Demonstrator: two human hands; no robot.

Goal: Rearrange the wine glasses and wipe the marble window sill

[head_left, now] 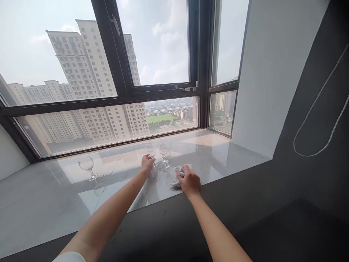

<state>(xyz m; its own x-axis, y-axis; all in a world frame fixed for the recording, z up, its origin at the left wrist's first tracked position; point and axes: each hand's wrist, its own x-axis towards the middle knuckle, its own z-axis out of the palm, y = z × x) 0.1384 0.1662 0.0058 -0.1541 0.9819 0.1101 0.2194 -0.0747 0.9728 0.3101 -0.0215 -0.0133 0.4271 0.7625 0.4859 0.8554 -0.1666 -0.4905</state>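
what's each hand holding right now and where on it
The left hand grips a wine glass low on the bowl, near the stem. The right hand rests on a crumpled white cloth, covering one end; whether it is gripped cannot be told.

Both arms outstretched, left hand [147, 163] and right hand [190, 182] fingers curled.

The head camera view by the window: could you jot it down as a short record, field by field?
Setting: glossy grey stone window sill below a dark-framed window facing tall pale apartment blocks.
Left hand: closed on a clear stemmed wine glass.
Right hand: resting on a crumpled white cloth lying on the sill.
Near the hands: two more clear stemmed glasses, upright, just right of the held one.
Apart: one lone clear stemmed glass, upright, far to the left.
Right wall: white beaded cord loop hanging.
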